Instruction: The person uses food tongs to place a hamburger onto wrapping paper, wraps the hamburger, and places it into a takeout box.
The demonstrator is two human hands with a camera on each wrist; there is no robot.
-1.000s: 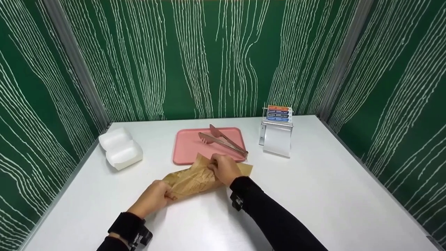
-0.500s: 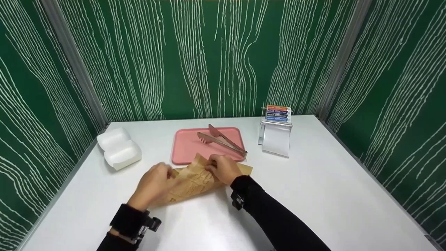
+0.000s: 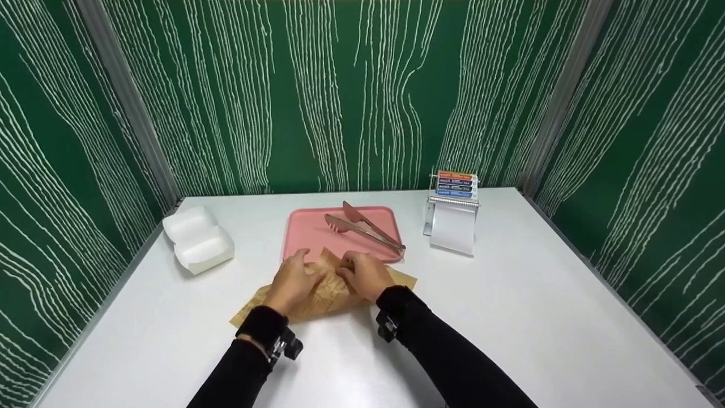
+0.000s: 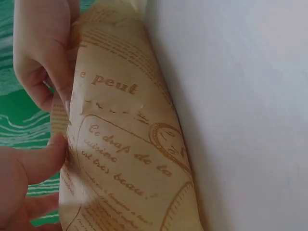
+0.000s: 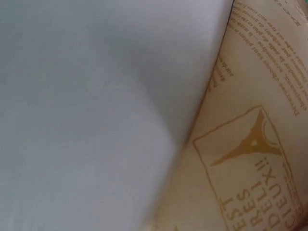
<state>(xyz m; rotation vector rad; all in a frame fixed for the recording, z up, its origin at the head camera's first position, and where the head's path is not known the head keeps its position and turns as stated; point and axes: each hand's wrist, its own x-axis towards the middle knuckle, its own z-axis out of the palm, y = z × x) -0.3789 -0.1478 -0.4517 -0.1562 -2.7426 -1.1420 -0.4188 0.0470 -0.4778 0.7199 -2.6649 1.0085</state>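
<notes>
A sheet of brown printed wrapping paper (image 3: 323,300) lies folded over on the white table, creased up in the middle. In the left wrist view the paper (image 4: 120,139) shows French lettering. My right hand (image 3: 365,276) pinches its upper edge, thumb against curled fingers. To its left, my left hand (image 3: 293,283) lies over the paper with thumb and fingers spread apart. Seen from the left wrist, the left thumb (image 4: 50,156) is right at the paper's edge, the other fingers partly hidden behind it. Whatever the fold covers is hidden.
Behind the paper lies a pink tray (image 3: 308,229) bearing metal tongs (image 3: 368,232). An open white takeaway box (image 3: 201,241) stands at the left. At the back right is a metal dispenser (image 3: 453,212) with a white sheet hanging down and colored labels on top.
My left hand has let go of the paper's left end and moved right and up toward the middle, fingers spreading. The right hand keeps its pinch in nearly the same place.
</notes>
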